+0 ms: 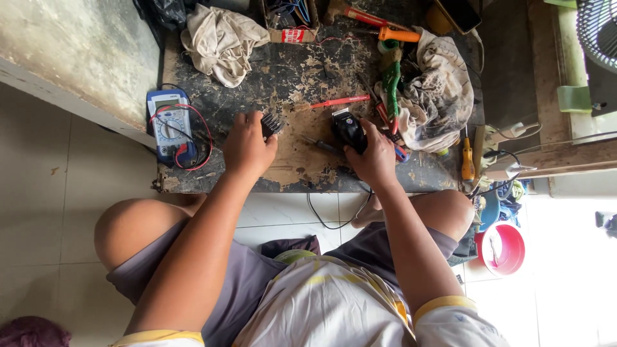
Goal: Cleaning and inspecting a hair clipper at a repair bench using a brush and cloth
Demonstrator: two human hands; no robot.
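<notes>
Scarred low workbench on a pale tiled floor.
Two rags, one meter; left hand grips a black comb, right hand grips a black clipper.

Right hand covers the lower body of the black hair clipper; its grip is not visible. Left hand hides most of the black comb attachment. Top edge cuts off the cardboard box. Right edge cuts off the fan.

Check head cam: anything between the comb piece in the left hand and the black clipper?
Head view: only bare, worn tabletop lies between the comb attachment and black clipper.
</notes>
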